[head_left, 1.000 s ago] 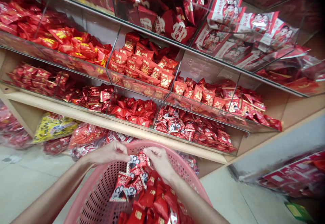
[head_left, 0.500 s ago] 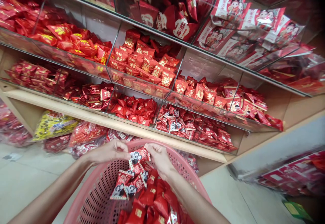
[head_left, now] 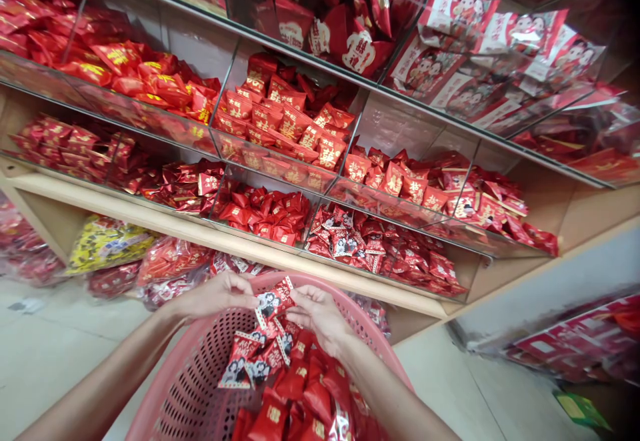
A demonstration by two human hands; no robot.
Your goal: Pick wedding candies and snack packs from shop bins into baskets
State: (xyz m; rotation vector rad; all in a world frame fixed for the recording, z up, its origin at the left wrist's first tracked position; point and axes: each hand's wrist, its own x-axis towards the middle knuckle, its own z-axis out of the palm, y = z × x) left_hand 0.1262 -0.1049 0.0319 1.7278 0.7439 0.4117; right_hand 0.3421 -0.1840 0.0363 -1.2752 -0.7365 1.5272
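Clear shelf bins (head_left: pixel 395 135) of red sweets behind; left hand (head_left: pixel 220 297) and right hand (head_left: pixel 319 313) each pinch a linked strip of red-and-white picture packets (head_left: pixel 274 299) above a pink perforated plastic basket (head_left: pixel 195 387), seemingly mid-separation, which calls for a clean tear at the seam

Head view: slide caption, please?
Left hand and right hand pinch a candy packet strip above a pink basket, before bins of sweets.

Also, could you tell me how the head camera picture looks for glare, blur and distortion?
Head view: even light; pale glare on the clear bins; the shelf slants and the top right corner goes dark; the packet between left hand and right hand is sharp.
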